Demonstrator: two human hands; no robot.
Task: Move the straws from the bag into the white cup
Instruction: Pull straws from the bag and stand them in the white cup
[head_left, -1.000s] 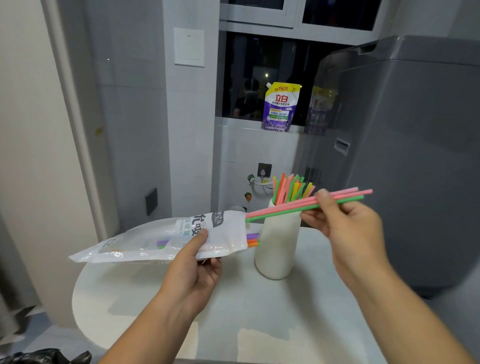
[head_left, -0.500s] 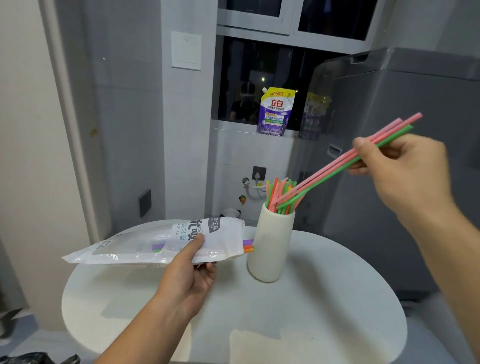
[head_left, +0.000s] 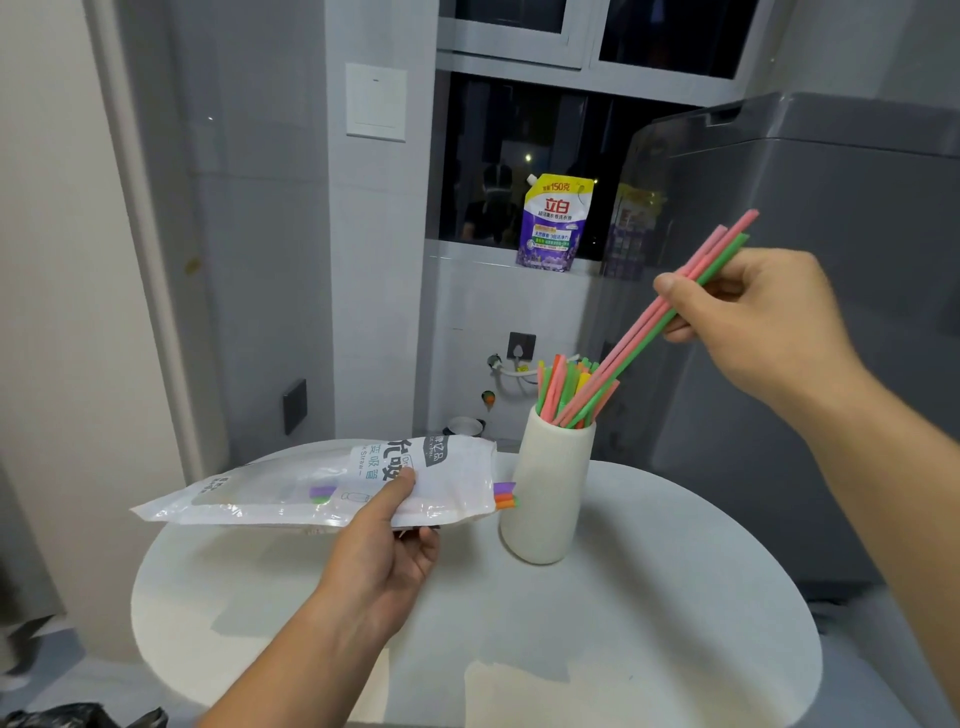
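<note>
A tall white cup (head_left: 550, 499) stands on the round white table (head_left: 597, 639) and holds several green, pink and orange straws. My right hand (head_left: 753, 322) pinches three long straws (head_left: 649, 327), two pink and one green, tilted with their lower ends inside the cup's mouth. My left hand (head_left: 384, 551) holds a white and clear plastic straw bag (head_left: 311, 493) level above the table, left of the cup. Purple, orange and green straw ends (head_left: 505, 496) poke out of the bag's open end, close to the cup's side.
A grey washing machine (head_left: 810, 322) stands close behind and right of the table. A purple detergent pouch (head_left: 553, 223) sits on the window ledge. A wall with a white switch plate (head_left: 375, 101) and a dark socket (head_left: 294, 405) lies to the left.
My right hand has pulled three straws out of the bag, swung them up to the right, and lowered their tips into the cup. The left hand keeps the bag still.
</note>
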